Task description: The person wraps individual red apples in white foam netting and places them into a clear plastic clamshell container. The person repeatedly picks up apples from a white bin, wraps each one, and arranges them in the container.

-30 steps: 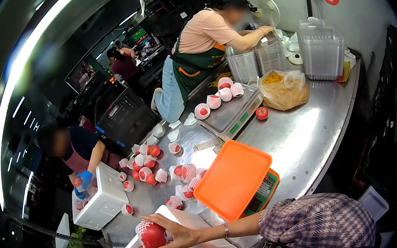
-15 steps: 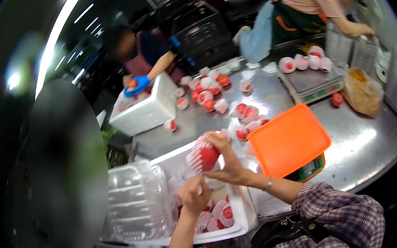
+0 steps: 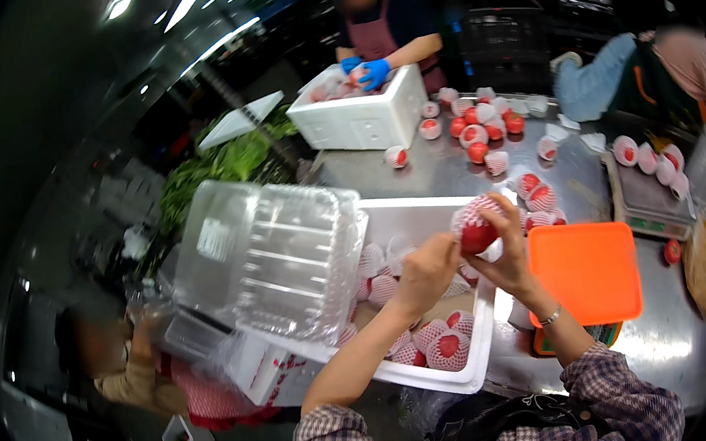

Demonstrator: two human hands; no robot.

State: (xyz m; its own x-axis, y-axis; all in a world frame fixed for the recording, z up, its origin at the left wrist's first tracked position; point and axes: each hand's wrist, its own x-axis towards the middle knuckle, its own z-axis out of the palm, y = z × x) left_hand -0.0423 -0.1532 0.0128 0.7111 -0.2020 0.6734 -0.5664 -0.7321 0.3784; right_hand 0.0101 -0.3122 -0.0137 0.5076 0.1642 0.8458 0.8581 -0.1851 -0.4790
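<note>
My right hand (image 3: 509, 255) grips a round red fruit (image 3: 478, 237) partly covered by a white foam net (image 3: 467, 212), held above a white foam box (image 3: 480, 363). At the fruit's lower left, my left hand (image 3: 429, 274) is closed with its fingertips against it; what they pinch is hidden. Inside the box lie several red fruits in foam nets (image 3: 448, 349), on a brownish sheet. A clear plastic clamshell container (image 3: 288, 258) rests open across the box's left side.
Right of the box, an orange tray (image 3: 585, 272) sits on a scale. More netted fruits (image 3: 482, 132) lie on the metal table (image 3: 416, 165). A second scale (image 3: 651, 195) bears fruits. Across, a blue-gloved co-worker (image 3: 391, 20) handles fruit in another foam box (image 3: 359, 124). Another person (image 3: 116, 361) is at left.
The view has swung left, so the table things sit further right. My hands still hold the netted fruit over the box, the left one still pressed close against it.
</note>
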